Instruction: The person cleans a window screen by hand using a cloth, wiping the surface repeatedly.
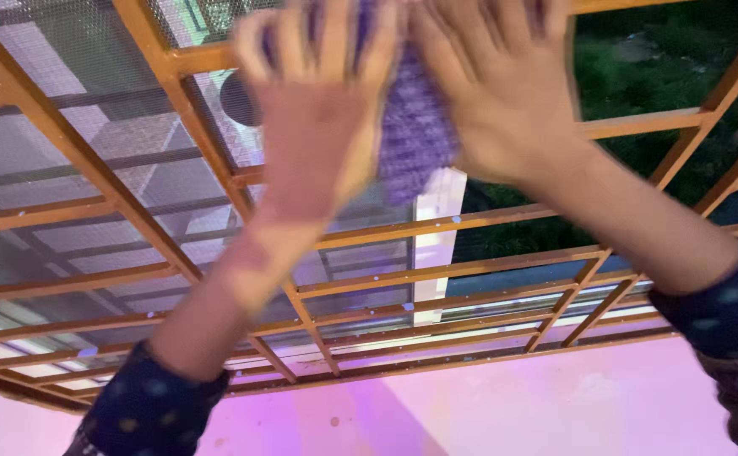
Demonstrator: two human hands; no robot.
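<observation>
Both hands raised against an orange-painted metal window grille backed by fine mesh. Left hand flat, fingers spread upward, palm pressed toward the grille over the left part of a purple knitted cloth. Right hand likewise flat and spread, covering the cloth's right part. Fingertips of both cut off or blurred at the top edge of view; grip beyond a flat press not discernible.

Edges and room: grille bars crossing in a rectangular lattice, one upright bar passing just behind the left wrist, a horizontal bar just below the right hand. Open panels on every side of the hands. Pale pink wall below the bottom rail, well apart from the hands. Round grey fitting just left of the left hand, behind the mesh. White post directly beneath the cloth, outside the grille. Dark green foliage to the right, beyond the bars.

Cloth: purple, coarse ribbed or knitted texture, visible as a vertical strip between the two hands, lower end hanging free below the palms. Motion-blurred; full outline hidden under the hands.

Dark dotted sleeves at both forearms.
</observation>
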